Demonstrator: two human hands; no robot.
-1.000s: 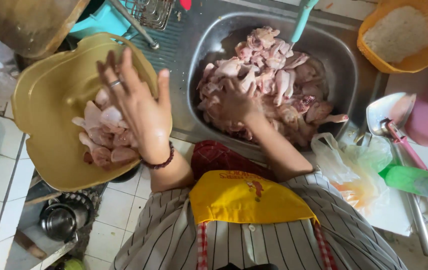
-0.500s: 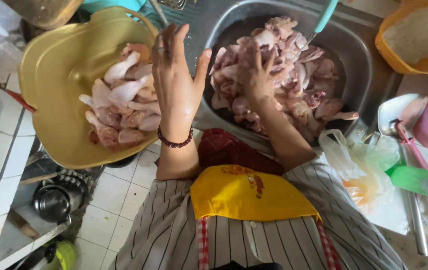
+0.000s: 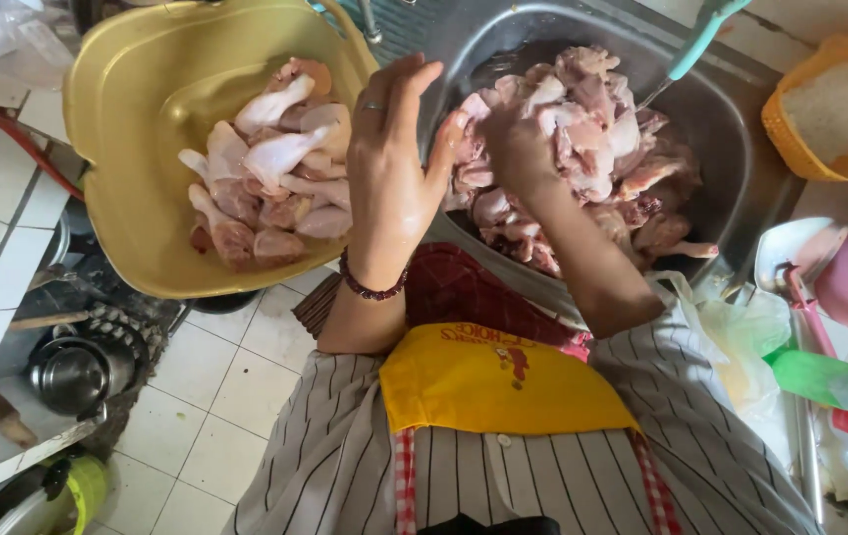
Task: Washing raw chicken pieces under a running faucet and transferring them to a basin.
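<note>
From the head camera, looking straight down: a broad yellow plastic basin (image 3: 137,129), glossy and rounded with a thick rolled rim, holds a loose heap of raw chicken pieces (image 3: 265,168), pale pink, wet-skinned, several of them drumstick-shaped. Just beside it, to the right, a steel sink bowl (image 3: 731,149), dull grey and smooth-walled, is piled with a larger mound of chicken (image 3: 592,149), darker pink and slick.

The left hand (image 3: 389,168) is raised between basin and sink, fingers straight and spread, palm wide open and wet, gripping nothing; a ring sits on one finger and a dark beaded bracelet (image 3: 370,287) circles the wrist. The basin's chicken lies just to its left, close to the fingers but apart from them.

The right hand (image 3: 513,139) is down in the sink, resting on the mound, fingers curled into the meat; whether it has actually closed on a piece I cannot tell.

At the far right stands an orange woven basket (image 3: 791,139) of white grains.
</note>
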